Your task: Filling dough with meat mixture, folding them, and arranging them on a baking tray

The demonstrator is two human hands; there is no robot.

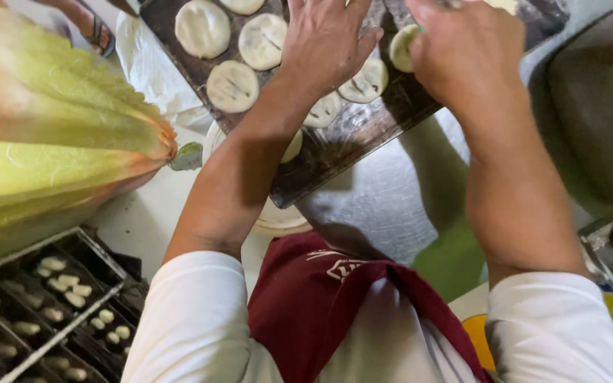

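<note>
Dark metal makes up the baking tray (pixel 352 138), and it sits tilted across a round white tub (pixel 278 216), most likely so the person can reach it from above; flat round dough pieces (pixel 233 86) lie on it side by side and a little apart, maybe so they do not stick together; I can count about 7 of them, though the hands hide some.

The left hand (pixel 324 39) lies flat on the tray with its fingers spread out wide and gripping nothing; it presses down over the middle dough pieces, touching the ones under its palm; it looks like it is holding things steady.

The right hand (pixel 462 50) is curled shut around 1 pale dough piece (pixel 402 48); that piece peeks out at the thumb side, just above the right edge of the tray; the grip looks soft, maybe so the dough keeps its shape.

Both arms wear white sleeves (pixel 193 319), and a dark red apron (pixel 321 298) hangs between them.

At the bottom left stands another tray with long slots (pixel 44 298); small pale lumps sit in rows inside it; a big yellow-green cloth (pixel 44 142) fills the left side; someone else's foot in a sandal (pixel 97 32) shows at the top left, well apart from the hands.
</note>
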